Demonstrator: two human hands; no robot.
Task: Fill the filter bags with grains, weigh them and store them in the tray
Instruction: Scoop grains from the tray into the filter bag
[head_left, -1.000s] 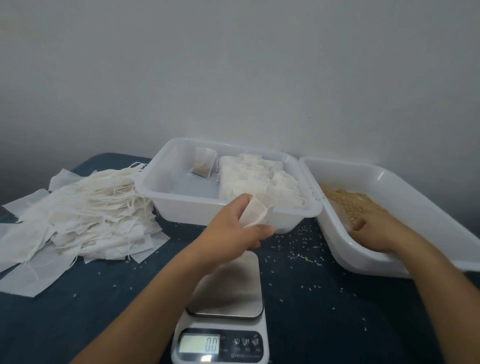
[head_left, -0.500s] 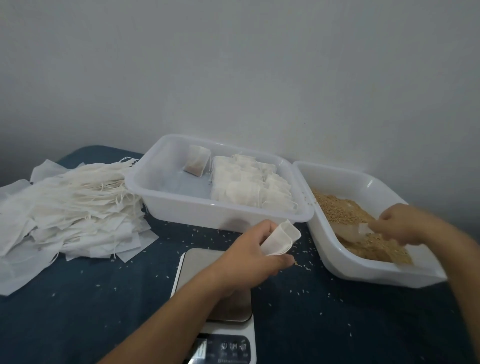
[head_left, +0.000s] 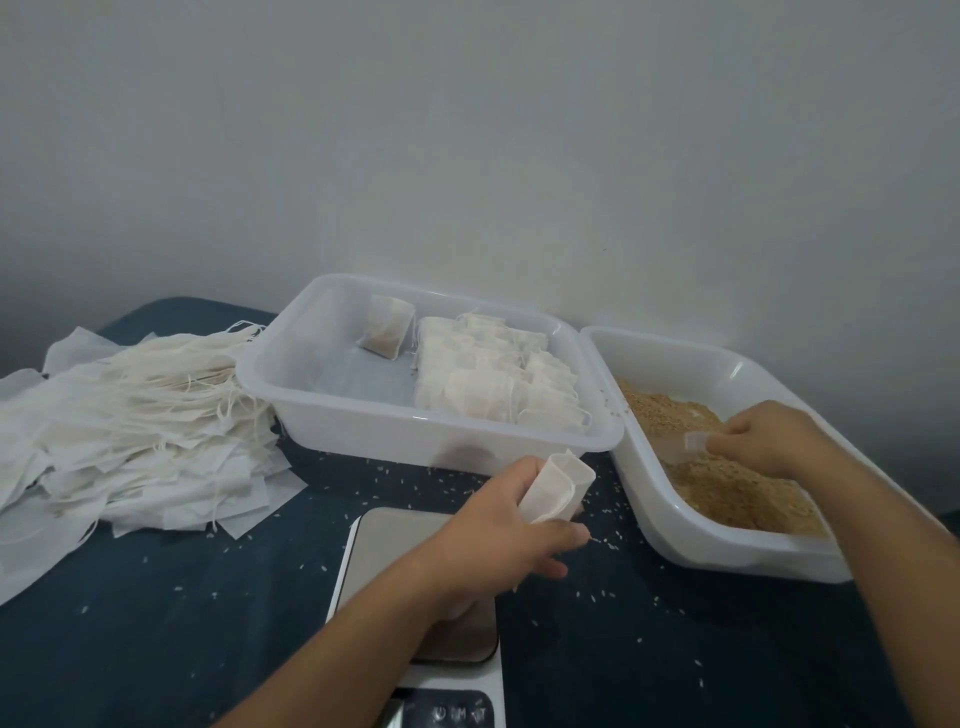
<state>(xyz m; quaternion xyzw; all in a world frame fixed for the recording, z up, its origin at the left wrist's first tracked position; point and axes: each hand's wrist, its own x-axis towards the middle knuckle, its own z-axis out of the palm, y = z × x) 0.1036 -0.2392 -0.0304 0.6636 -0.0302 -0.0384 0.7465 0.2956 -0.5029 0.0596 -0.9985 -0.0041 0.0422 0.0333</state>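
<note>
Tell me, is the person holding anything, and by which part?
Yes. The left hand grips an open filter bag around its lower half. The right hand pinches a small clear scoop by its handle, over the grains.

Open filter bag (head_left: 556, 486), white, mouth up, above the scale (head_left: 415, 571).
Filled bags (head_left: 498, 384) in rows in tray (head_left: 363, 431); grains (head_left: 727, 478) tan, heaped in right-hand tub (head_left: 675, 535).

scale (head_left: 415, 582), button marks on its panel too blurred to read
</note>
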